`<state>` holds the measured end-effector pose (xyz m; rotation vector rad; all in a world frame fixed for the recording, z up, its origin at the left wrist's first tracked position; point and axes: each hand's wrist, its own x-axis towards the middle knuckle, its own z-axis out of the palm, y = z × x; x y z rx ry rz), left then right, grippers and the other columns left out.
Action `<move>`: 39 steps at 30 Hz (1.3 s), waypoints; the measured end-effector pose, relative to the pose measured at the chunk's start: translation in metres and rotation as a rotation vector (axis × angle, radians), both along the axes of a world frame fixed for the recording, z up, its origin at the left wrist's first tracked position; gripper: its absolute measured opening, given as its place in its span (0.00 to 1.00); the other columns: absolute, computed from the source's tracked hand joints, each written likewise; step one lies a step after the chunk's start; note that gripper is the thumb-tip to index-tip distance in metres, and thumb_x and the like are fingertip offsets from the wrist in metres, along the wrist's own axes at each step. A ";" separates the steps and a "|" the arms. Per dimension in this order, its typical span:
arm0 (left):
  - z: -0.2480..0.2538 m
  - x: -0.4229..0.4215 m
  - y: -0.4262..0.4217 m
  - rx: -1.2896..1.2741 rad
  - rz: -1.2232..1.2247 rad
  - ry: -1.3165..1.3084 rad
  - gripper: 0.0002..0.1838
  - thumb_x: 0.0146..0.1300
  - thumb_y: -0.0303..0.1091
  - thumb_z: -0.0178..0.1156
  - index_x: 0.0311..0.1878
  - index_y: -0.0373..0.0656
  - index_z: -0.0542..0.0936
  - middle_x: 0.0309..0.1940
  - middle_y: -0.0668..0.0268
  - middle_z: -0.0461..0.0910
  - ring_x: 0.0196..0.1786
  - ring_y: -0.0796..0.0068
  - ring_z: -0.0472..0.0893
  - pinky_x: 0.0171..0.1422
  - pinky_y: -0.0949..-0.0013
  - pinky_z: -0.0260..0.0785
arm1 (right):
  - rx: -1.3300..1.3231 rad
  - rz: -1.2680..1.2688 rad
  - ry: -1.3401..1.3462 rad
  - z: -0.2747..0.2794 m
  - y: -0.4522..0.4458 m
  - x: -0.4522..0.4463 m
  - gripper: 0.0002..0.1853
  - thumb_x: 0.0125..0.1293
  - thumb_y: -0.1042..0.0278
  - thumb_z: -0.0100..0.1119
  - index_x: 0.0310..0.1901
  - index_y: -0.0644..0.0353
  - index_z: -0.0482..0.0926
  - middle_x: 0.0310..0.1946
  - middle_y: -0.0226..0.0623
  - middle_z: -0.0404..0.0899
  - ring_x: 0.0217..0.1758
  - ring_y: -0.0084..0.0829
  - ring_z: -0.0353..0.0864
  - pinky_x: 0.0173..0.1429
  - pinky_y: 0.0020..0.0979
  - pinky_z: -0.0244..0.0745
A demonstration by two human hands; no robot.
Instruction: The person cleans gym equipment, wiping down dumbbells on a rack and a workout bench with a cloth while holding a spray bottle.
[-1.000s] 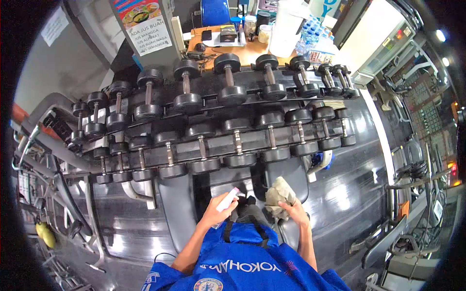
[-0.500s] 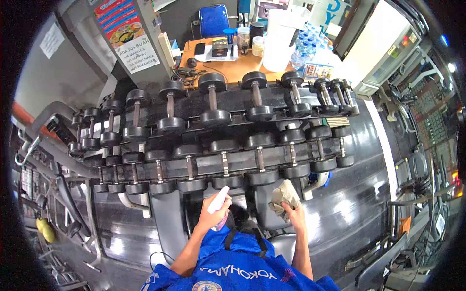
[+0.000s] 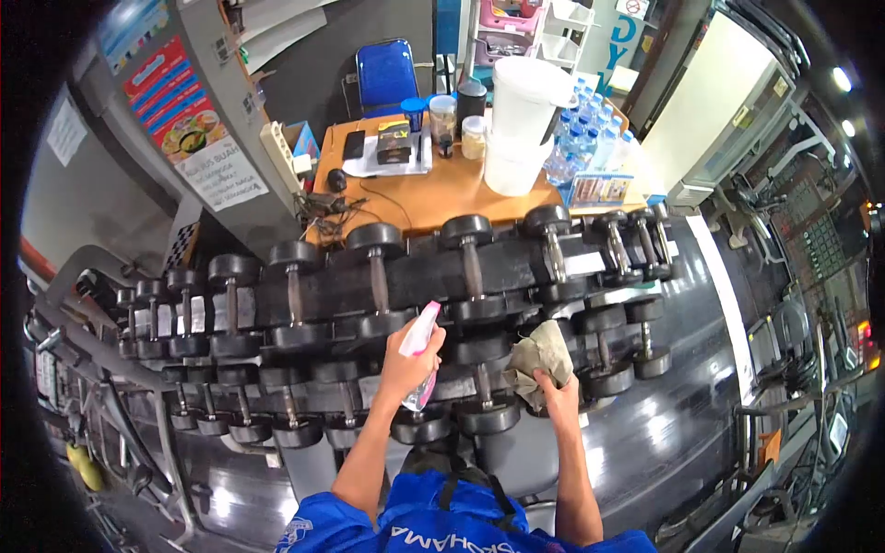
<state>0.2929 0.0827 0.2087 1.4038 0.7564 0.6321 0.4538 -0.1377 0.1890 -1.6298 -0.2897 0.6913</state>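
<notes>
A spray bottle with a white and pink head is gripped in my left hand, its nozzle pointing up and away over the dumbbell rack. My right hand holds a crumpled grey-beige cloth in front of the rack's right part. Two rows of black dumbbells lie on the rack; one in the upper row is just beyond the spray bottle, and a lower-row dumbbell sits between my hands. The cloth hides part of the lower row.
Behind the rack is a wooden desk with a white bucket, water bottles and jars. A blue chair stands beyond it. Gym machines flank both sides. A fridge stands at the back right.
Both hands have moved forward from the near side over the rack, carrying the spray bottle and cloth. The view has tilted up, showing more of the desk.
</notes>
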 end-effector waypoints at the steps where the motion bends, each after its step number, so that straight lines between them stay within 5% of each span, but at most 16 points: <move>1: 0.000 0.016 0.016 0.015 0.014 0.044 0.09 0.68 0.34 0.64 0.39 0.37 0.79 0.21 0.70 0.78 0.21 0.81 0.79 0.25 0.73 0.71 | 0.019 -0.005 -0.009 -0.001 0.013 0.010 0.16 0.64 0.68 0.66 0.51 0.67 0.81 0.44 0.33 0.85 0.46 0.23 0.81 0.52 0.28 0.74; 15: -0.043 0.139 0.143 0.127 -0.090 0.296 0.09 0.63 0.34 0.63 0.35 0.37 0.79 0.19 0.59 0.79 0.19 0.70 0.80 0.28 0.64 0.71 | 0.015 -0.019 -0.120 -0.026 0.117 0.094 0.17 0.64 0.65 0.68 0.50 0.68 0.81 0.43 0.35 0.85 0.45 0.25 0.82 0.51 0.29 0.74; 24: -0.050 0.151 0.150 0.281 -0.080 0.275 0.10 0.61 0.35 0.63 0.36 0.36 0.80 0.32 0.48 0.82 0.41 0.41 0.81 0.44 0.53 0.75 | 0.063 -0.214 -0.231 -0.021 0.191 0.113 0.16 0.68 0.66 0.64 0.51 0.70 0.80 0.44 0.38 0.84 0.46 0.27 0.81 0.51 0.30 0.74; 28: -0.044 0.133 0.135 0.172 -0.062 0.213 0.07 0.63 0.32 0.63 0.38 0.38 0.80 0.23 0.55 0.81 0.26 0.60 0.84 0.32 0.62 0.74 | 0.242 -0.267 -0.413 -0.027 0.260 0.112 0.11 0.66 0.77 0.59 0.49 0.69 0.79 0.45 0.45 0.81 0.46 0.35 0.80 0.52 0.33 0.73; 30: -0.037 0.118 0.120 0.034 -0.056 0.233 0.07 0.64 0.32 0.63 0.40 0.38 0.80 0.20 0.61 0.79 0.20 0.73 0.80 0.26 0.67 0.72 | 0.084 0.039 -0.920 -0.030 0.280 0.114 0.19 0.54 0.85 0.58 0.49 0.66 0.78 0.60 0.52 0.73 0.60 0.52 0.75 0.64 0.43 0.70; 31: -0.041 0.112 0.112 -0.023 -0.061 0.218 0.08 0.64 0.32 0.63 0.40 0.37 0.80 0.19 0.64 0.79 0.19 0.76 0.79 0.25 0.69 0.71 | 0.042 0.206 -1.019 -0.027 0.290 0.113 0.20 0.52 0.85 0.58 0.49 0.63 0.79 0.62 0.50 0.72 0.63 0.52 0.72 0.67 0.46 0.67; 34: -0.053 0.097 0.084 -0.031 -0.108 0.205 0.07 0.63 0.30 0.64 0.42 0.38 0.81 0.23 0.64 0.81 0.23 0.77 0.80 0.28 0.69 0.73 | -0.072 0.484 -1.353 -0.036 0.302 0.108 0.23 0.48 0.83 0.58 0.48 0.56 0.82 0.67 0.44 0.69 0.71 0.49 0.66 0.74 0.51 0.62; 36: -0.079 0.091 0.062 0.088 -0.144 0.176 0.09 0.62 0.29 0.65 0.44 0.38 0.81 0.28 0.63 0.82 0.30 0.77 0.82 0.34 0.68 0.75 | -0.063 0.481 -1.325 -0.044 0.298 0.111 0.22 0.48 0.82 0.58 0.48 0.55 0.82 0.68 0.45 0.69 0.71 0.50 0.66 0.74 0.52 0.62; 39: -0.090 0.091 0.041 0.156 -0.170 0.140 0.16 0.59 0.25 0.67 0.51 0.39 0.80 0.42 0.59 0.84 0.41 0.60 0.85 0.46 0.62 0.76 | -0.002 0.395 -1.210 -0.059 0.285 0.124 0.24 0.48 0.86 0.57 0.49 0.57 0.81 0.66 0.47 0.71 0.70 0.52 0.68 0.71 0.47 0.66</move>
